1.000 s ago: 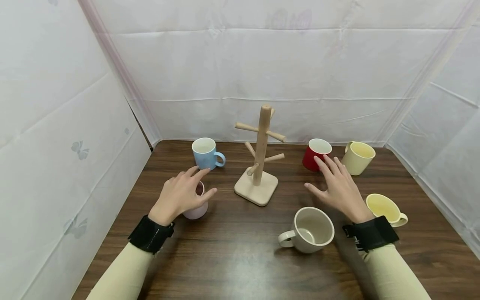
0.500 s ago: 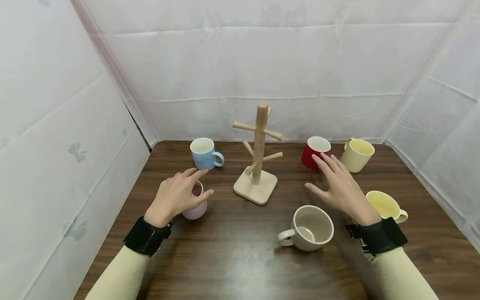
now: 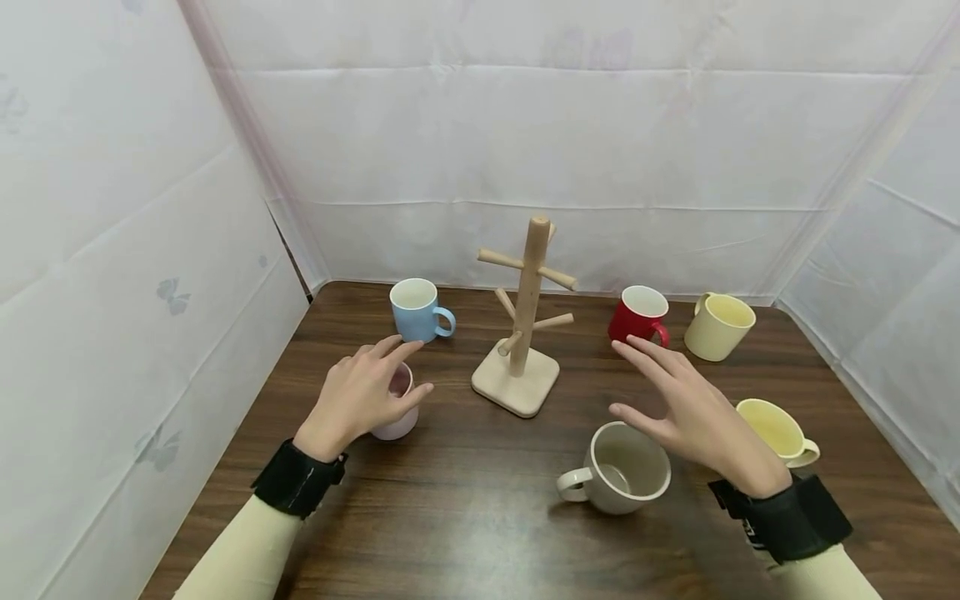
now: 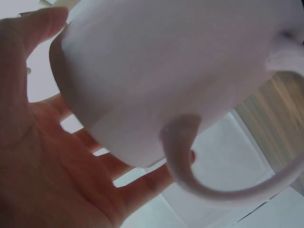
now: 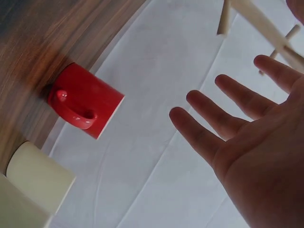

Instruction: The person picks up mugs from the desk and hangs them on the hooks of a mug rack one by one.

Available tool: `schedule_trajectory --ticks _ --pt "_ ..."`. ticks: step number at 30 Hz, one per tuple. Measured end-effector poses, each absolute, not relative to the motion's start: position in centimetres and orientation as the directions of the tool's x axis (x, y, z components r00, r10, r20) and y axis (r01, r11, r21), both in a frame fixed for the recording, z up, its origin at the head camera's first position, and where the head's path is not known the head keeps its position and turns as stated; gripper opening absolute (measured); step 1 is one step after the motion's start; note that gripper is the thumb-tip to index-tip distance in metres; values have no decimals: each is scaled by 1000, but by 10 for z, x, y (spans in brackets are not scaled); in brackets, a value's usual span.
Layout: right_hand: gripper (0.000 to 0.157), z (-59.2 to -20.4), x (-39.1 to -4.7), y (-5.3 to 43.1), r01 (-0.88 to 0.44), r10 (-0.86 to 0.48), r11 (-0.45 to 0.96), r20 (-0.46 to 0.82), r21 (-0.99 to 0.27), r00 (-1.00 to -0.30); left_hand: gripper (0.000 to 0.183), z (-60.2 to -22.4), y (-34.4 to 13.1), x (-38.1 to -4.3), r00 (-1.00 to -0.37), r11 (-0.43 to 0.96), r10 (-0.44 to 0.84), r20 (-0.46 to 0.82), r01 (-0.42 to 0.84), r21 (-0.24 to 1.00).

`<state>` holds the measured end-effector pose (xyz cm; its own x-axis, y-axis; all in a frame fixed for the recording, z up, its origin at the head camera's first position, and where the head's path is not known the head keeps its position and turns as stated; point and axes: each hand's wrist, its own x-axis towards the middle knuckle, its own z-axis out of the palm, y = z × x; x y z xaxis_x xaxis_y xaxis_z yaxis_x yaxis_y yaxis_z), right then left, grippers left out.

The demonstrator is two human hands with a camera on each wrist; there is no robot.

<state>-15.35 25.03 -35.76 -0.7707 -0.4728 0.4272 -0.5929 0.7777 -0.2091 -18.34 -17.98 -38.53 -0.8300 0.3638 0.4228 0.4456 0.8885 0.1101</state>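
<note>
My left hand [image 3: 352, 400] hovers over a pale pink mug [image 3: 397, 427], its fingers spread and relaxed. The left wrist view shows the same mug [image 4: 142, 85] near the palm, with its handle pointing away from the fingers; part of it is hidden by the hand in the head view. My right hand [image 3: 693, 408] is in the air with straight, parted fingers and holds nothing. Beyond its fingertips stands a red mug [image 3: 632, 323], handle toward me. Just left of the right hand is a beige mug [image 3: 609, 498], upright, with its handle to the left.
A wooden mug tree [image 3: 529, 292] with bare pegs stands mid-table. Behind the left hand is a light blue mug [image 3: 414, 322]. A pale yellow mug [image 3: 712, 335] stands at the back right, and a wide yellow cup [image 3: 772, 427] sits beside the right hand. White sheeting [image 3: 480, 133] encloses the table.
My right hand has drawn back from the red mug toward me, uncovering its handle. The left hand stays over the pink mug. The head view has shifted slightly.
</note>
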Motion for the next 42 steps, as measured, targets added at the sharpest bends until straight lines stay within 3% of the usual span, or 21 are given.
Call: schedule_trajectory --ticks 15,33,42 --pt "69 -365 -120 232 -662 -589 740 361 -120 -723 60 -392 -169 -184 -707 842 366 606 529 108" --pt "65 -369 -102 227 -684 -639 727 304 -63 -707 53 -393 -158 -186 -659 807 395 640 582 101" --pt "63 -372 -100 226 -672 -629 737 291 -70 -721 51 -396 -158 -184 -669 805 400 627 583 110"
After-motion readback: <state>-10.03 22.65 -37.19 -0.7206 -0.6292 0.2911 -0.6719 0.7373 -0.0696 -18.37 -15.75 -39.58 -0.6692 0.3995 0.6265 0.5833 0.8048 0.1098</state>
